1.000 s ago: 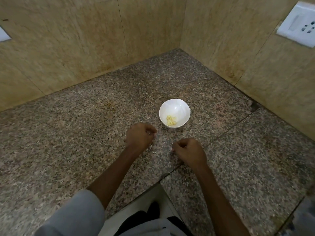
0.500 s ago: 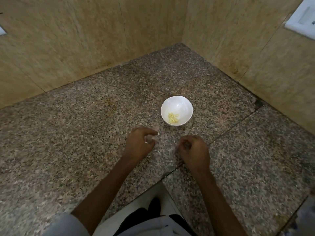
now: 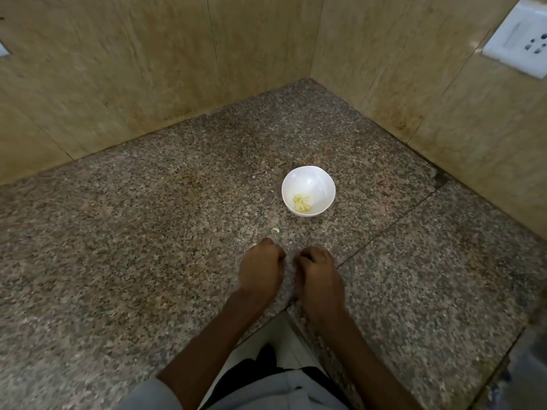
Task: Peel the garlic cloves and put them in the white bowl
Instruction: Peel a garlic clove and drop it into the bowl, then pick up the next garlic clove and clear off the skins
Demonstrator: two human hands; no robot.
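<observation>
Two curled hands, left hand (image 3: 260, 269) and right hand (image 3: 318, 272), are sitting just before the white bowl (image 3: 324, 184) of garlic cloves (image 3: 302, 203); I cannot tell if they're grasping anything.

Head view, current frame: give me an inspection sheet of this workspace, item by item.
Surface: speckled granite counter, with a seam running across its right part.
Job's things: white bowl upright, holding peeled garlic cloves; one small pale piece, likely garlic, lies loose on the counter between bowl and hands.
Clutter: nothing seen.
Grippers: left hand and right hand are side by side on the near side of the bowl, fingers curled under; whether they hold anything is hidden.
Cables: nothing seen.
Surroundings: beige wall tiles meeting in a corner; white socket plate on the right wall.
</observation>
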